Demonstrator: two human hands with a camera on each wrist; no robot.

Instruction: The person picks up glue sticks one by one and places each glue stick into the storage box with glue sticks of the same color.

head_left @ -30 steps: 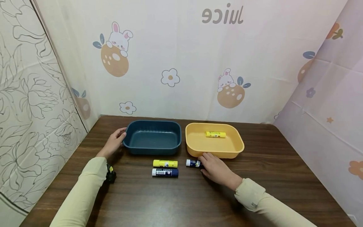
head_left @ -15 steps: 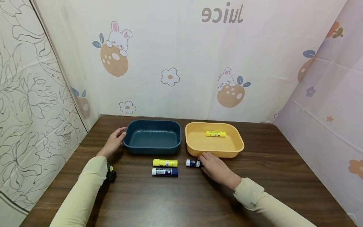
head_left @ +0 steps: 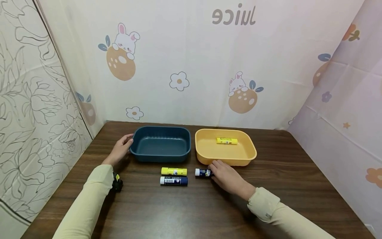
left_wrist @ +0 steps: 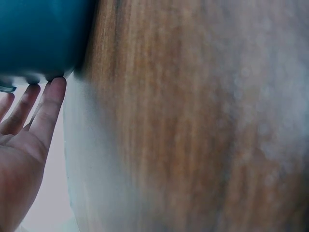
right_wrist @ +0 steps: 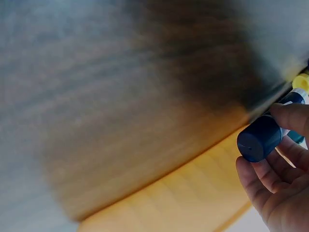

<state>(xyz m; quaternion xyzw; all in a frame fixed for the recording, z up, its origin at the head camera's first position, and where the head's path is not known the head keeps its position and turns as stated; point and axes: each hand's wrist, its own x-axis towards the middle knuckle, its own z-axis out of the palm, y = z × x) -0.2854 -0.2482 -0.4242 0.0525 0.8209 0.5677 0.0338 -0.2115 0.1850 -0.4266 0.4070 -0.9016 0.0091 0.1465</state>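
My right hand (head_left: 228, 177) pinches a navy glue stick with a white end (head_left: 204, 172) between thumb and fingers, low in front of the yellow bin (head_left: 208, 153). The right wrist view shows its navy end (right_wrist: 253, 142) poking out past the thumb. In the head view the palm covers that end. My left hand (head_left: 119, 151) is at the left side of the dark blue bin (head_left: 161, 149). Its fairly straight fingers touch the bin's outer wall (left_wrist: 38, 43) with their tips in the left wrist view. Nothing lies inside the blue bin.
A yellow glue stick (head_left: 174, 171) and another navy one with a white end (head_left: 174, 181) lie parallel in front of the blue bin. One more yellow glue stick (head_left: 226, 141) lies inside the yellow bin. A printed curtain (head_left: 179, 103) hangs behind the wooden table (head_left: 167, 212).
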